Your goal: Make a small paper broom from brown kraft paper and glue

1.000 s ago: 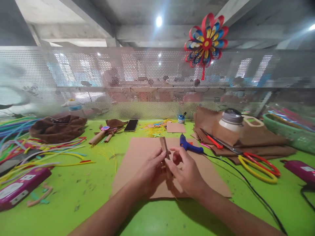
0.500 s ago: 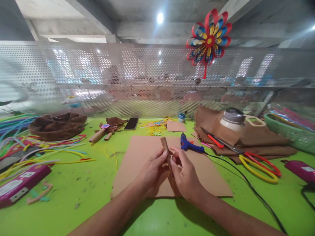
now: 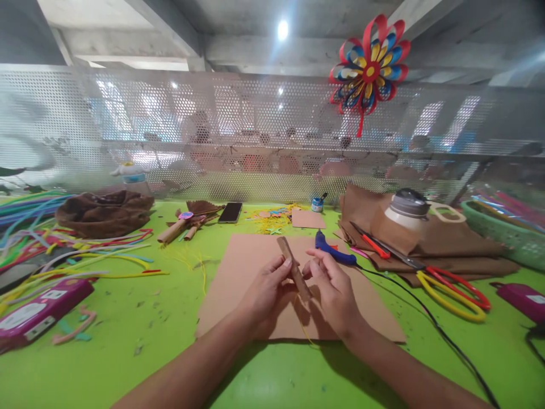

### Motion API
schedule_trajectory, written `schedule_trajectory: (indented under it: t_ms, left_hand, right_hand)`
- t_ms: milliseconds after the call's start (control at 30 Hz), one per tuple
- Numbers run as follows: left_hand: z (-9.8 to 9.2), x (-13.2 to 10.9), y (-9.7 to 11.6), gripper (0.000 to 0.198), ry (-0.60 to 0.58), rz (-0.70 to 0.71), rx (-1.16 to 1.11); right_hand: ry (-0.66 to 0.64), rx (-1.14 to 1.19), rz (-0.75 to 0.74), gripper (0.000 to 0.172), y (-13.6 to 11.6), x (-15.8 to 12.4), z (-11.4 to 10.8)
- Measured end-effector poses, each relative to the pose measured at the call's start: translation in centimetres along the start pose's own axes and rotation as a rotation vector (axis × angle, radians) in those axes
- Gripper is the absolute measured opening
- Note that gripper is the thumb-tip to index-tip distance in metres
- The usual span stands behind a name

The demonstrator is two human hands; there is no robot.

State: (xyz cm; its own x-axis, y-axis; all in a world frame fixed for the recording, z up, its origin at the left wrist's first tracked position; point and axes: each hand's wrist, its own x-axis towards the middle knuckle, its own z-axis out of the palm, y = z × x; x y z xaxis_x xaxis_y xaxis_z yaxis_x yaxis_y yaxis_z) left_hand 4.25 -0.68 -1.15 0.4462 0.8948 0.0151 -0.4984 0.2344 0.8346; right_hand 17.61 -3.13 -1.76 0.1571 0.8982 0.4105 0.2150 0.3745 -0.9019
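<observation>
My left hand (image 3: 267, 292) and my right hand (image 3: 334, 289) are together over a brown cardboard sheet (image 3: 374, 318) on the green table. Both pinch a narrow rolled brown paper stick (image 3: 293, 266) that slants up and away from me to the left. The left thumb and fingers grip its middle; the right fingers curl round its lower end. A blue glue gun (image 3: 332, 253) lies just beyond my right hand, its black cord (image 3: 430, 324) trailing to the right.
Colourful foam strips (image 3: 63, 250) and a magenta box (image 3: 40, 309) lie left. Brown fabric (image 3: 104, 210), paper-roll figures (image 3: 185, 222), a phone (image 3: 230, 212) and a small cardboard piece (image 3: 309, 218) sit behind. Right: brown sheets (image 3: 460, 250), a white jug (image 3: 406, 209), scissors (image 3: 451, 284), a green basket (image 3: 506, 233). A perforated screen (image 3: 255, 130) carries a paper flower (image 3: 369, 68).
The stick has tilted further to the left, and my right hand has shifted slightly right, with its fingers now lower on the stick. The camera has moved a little.
</observation>
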Motion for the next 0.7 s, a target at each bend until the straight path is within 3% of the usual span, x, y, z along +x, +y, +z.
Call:
schedule_trajectory:
  t_ms: [133, 433, 700]
  left_hand:
    - [-0.1, -0.1, 0.0, 0.021, 0.016, -0.018, 0.026]
    - [0.3, -0.2, 0.1, 0.024, -0.06, -0.003, 0.088]
    - [0.8, -0.2, -0.6, 0.02, -0.016, 0.034, 0.048]
  right_hand:
    - [0.081, -0.081, -0.07, 0.029, 0.0, 0.1, -0.4]
    - [-0.048, -0.343, -0.302, 0.029, -0.3, -0.4, 0.2]
    - [-0.062, -0.423, -0.359, 0.029, 0.2, -0.5, 0.8]
